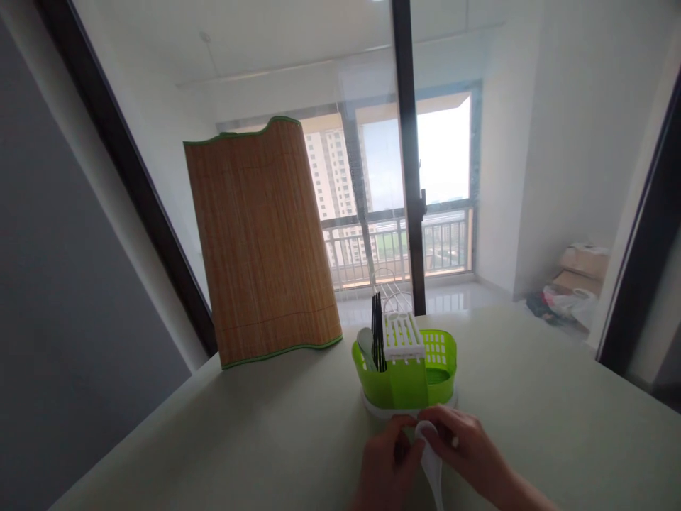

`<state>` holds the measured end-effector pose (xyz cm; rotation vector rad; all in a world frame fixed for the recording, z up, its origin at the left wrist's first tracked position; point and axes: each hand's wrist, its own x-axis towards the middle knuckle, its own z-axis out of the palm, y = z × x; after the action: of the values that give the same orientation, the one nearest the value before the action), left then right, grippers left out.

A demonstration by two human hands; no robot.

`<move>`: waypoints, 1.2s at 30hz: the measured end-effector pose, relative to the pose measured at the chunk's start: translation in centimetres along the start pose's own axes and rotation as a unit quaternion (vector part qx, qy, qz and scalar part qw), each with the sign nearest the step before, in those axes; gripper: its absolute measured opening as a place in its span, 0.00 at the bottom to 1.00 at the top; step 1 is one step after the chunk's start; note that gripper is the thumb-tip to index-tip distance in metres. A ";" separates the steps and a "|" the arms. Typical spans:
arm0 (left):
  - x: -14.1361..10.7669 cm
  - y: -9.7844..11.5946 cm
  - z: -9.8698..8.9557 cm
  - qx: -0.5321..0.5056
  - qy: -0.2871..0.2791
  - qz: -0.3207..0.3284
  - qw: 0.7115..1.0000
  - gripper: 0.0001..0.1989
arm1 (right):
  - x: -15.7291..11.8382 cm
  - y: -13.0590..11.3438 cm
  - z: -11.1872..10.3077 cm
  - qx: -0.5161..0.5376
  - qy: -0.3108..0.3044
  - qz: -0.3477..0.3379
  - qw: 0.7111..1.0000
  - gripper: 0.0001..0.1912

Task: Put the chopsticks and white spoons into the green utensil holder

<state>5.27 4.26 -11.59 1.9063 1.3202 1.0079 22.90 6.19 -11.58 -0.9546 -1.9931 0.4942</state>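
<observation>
Low in the head view, a white spoon (432,465) is between my two hands, its bowl end up and its handle running down toward me. My left hand (391,458) pinches it near the bowl from the left. From the right, my right hand (462,443) is closed on the same end. Just beyond my fingers stands a green utensil caddy (407,383) on a white base. Its left part holds black chopsticks (378,333) and a grey-green spoon (366,344). A white slotted rack (403,335) sits over its middle. The right basket part has perforated walls.
A bamboo mat (263,245) with green edging stands upright at the left on the pale table (255,433). Behind the table is a dark-framed glass door (407,156). Boxes and bags (577,280) lie on the floor beyond it at right.
</observation>
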 end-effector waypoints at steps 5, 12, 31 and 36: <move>-0.2 0.8 -0.1 0.005 0.025 0.027 0.999 0.13 | -1.1 -0.6 0.5 -0.008 0.031 -0.074 0.997 0.10; 0.2 4.2 -5.6 0.131 0.176 0.120 0.968 0.10 | -1.4 -0.7 0.1 -0.028 0.016 -0.111 0.993 0.14; 11.4 4.9 -12.5 0.388 0.333 0.118 0.851 0.11 | -1.2 0.1 0.8 -0.137 -0.052 -0.164 0.976 0.08; 12.0 3.2 -11.3 0.393 0.252 0.048 0.883 0.10 | -1.1 0.0 0.8 -0.158 -0.067 -0.164 0.971 0.08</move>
<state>-0.17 15.18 -0.05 2.3898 2.2116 1.1780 22.66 5.29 -12.59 -0.7685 -2.3436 0.0583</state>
